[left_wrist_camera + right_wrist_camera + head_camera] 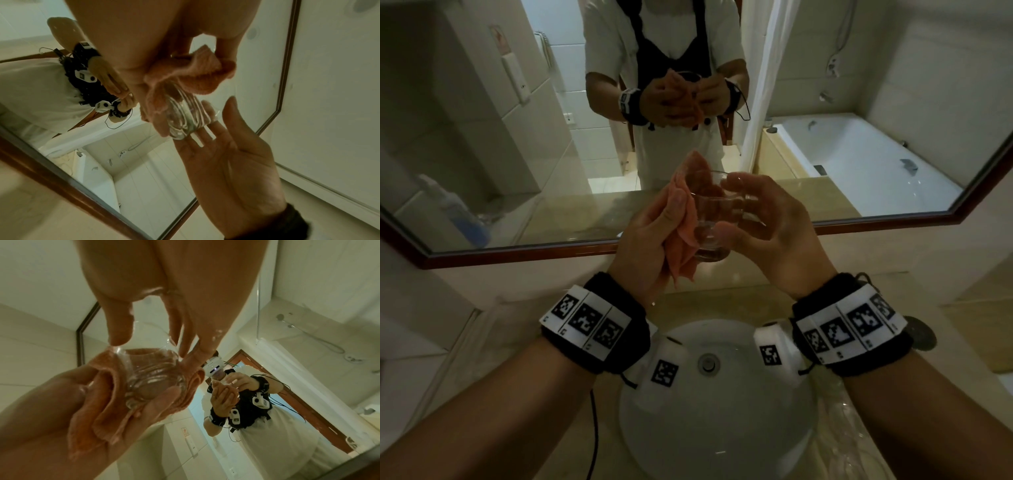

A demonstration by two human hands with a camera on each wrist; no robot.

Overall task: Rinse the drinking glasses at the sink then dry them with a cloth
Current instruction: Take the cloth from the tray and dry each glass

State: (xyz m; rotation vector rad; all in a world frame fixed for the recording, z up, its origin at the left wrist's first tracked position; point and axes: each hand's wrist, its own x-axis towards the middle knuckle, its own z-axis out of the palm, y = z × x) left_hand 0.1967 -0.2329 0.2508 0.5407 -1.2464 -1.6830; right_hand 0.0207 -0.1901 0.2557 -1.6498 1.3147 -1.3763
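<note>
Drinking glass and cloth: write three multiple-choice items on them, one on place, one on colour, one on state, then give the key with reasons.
1. Where is the drinking glass?
A. standing in the sink basin
B. held up above the sink, in front of the mirror
C. on the rim of the bathtub

2. What colour is the cloth?
A. blue
B. white
C. pinkish orange

3. Which hand grips the cloth?
A. the left hand
B. the right hand
C. neither; it lies on the counter

Answers: 1 B, both hands hold it in the air over the basin. 2 C, all three views show that tone. 3 A, its fingers curl round the cloth against the glass while the right hand grips the glass.
</note>
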